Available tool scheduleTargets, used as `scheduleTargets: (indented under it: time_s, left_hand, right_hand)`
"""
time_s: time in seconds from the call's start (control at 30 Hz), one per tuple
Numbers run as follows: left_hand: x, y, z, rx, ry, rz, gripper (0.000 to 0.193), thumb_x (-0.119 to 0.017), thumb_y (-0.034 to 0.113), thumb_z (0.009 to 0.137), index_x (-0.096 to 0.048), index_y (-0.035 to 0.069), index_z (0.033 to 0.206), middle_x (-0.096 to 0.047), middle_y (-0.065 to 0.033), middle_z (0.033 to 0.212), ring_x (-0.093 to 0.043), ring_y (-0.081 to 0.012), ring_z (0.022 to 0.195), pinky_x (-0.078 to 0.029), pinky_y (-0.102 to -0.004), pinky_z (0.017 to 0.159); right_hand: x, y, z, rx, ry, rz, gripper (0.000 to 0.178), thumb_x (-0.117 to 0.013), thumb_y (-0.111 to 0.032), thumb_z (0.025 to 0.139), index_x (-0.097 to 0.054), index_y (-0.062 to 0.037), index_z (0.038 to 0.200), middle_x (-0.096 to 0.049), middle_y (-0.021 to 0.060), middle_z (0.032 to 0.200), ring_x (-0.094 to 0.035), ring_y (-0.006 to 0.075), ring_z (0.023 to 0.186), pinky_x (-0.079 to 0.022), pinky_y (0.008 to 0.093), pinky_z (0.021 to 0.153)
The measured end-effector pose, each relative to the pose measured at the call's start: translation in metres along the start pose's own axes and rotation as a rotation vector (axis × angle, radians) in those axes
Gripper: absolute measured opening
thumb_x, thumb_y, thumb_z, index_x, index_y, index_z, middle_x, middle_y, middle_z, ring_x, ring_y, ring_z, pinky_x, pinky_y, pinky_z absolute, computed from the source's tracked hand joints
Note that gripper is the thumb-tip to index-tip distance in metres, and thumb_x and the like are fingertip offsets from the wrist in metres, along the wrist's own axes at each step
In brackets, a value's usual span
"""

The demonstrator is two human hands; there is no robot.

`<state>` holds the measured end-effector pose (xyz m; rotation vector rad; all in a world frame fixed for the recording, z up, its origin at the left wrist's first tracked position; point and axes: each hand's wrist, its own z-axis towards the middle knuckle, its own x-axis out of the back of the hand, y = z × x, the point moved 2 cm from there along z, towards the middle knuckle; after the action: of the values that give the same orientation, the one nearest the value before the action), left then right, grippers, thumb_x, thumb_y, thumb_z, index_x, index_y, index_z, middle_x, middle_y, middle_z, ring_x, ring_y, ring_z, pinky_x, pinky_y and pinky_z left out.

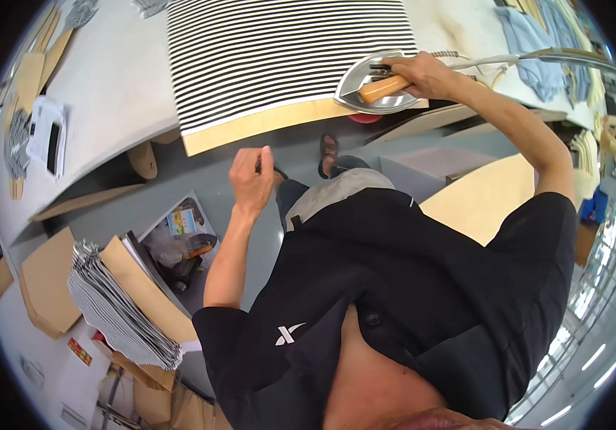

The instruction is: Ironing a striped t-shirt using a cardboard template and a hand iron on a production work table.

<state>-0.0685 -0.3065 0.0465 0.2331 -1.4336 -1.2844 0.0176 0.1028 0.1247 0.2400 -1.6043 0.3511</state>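
My right hand (423, 75) is wrapped around the wooden handle of a clothes iron (351, 87). The iron rests on the near right corner of a black-and-white striped fabric piece (279, 57). A tan board (250, 123) shows as a strip along the fabric's near edge, reaching slightly past the table edge. My left hand (250, 179) is closed in a fist with the thumb up, held in the air just in front of the board and touching nothing. I see no object in it.
A cord (494, 61) runs right from the iron. Light blue garments (537, 54) lie at the table's far right. A white device (48, 136) sits on the white table (118, 86) at left. Below stand a stack of striped fabric (118, 304) and a box of odds and ends (204, 204).
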Motion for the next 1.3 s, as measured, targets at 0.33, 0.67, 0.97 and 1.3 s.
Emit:
scheduleTargets:
  time_s: [0.33,0.67,0.97,1.3]
  left_hand:
    - [-0.228,0.142,0.100,-0.662,-0.453,0.305,0.076,-0.071,0.034,0.079,-0.045,0.003,0.144,-0.029,-0.0240,0.159,-0.024,-0.0388,0.150,-0.018,-0.0537,0.121]
    - [-0.326,0.150,0.081,-0.938,-0.436,0.655,0.064,-0.063,0.029,0.088,-0.044,-0.001,0.141,-0.042,-0.0214,0.151,-0.032,-0.0363,0.146,-0.023,-0.0553,0.119]
    - [-0.271,0.160,0.067,-0.650,-0.412,0.317,0.066,-0.062,0.034,0.089,-0.044,-0.001,0.143,-0.038,-0.0214,0.154,-0.027,-0.0421,0.147,-0.021,-0.0568,0.119]
    - [-0.217,0.123,0.040,-0.568,-0.449,0.365,0.077,-0.062,0.040,0.090,-0.037,-0.001,0.150,-0.025,-0.0210,0.163,-0.014,-0.0482,0.150,-0.012,-0.0609,0.119]
  right_hand:
    - [0.016,0.112,-0.078,-0.751,0.080,-0.140,0.034,-0.073,-0.040,0.084,-0.065,-0.0067,0.082,-0.072,0.0078,0.086,-0.065,0.0331,0.064,-0.053,0.0428,0.063]
    - [-0.024,0.164,-0.085,-0.574,0.195,0.099,0.034,-0.068,-0.034,0.086,-0.069,-0.0002,0.081,-0.070,0.0162,0.077,-0.065,0.0344,0.065,-0.053,0.0422,0.064]
    - [-0.047,0.136,-0.044,-0.371,0.171,0.168,0.025,-0.067,-0.027,0.084,-0.067,-0.0020,0.081,-0.070,0.0151,0.078,-0.067,0.0355,0.068,-0.053,0.0434,0.065]
    - [-0.044,0.089,-0.018,-0.237,0.244,0.225,0.024,-0.070,-0.029,0.083,-0.067,-0.0058,0.078,-0.070,0.0102,0.074,-0.068,0.0334,0.066,-0.054,0.0425,0.060]
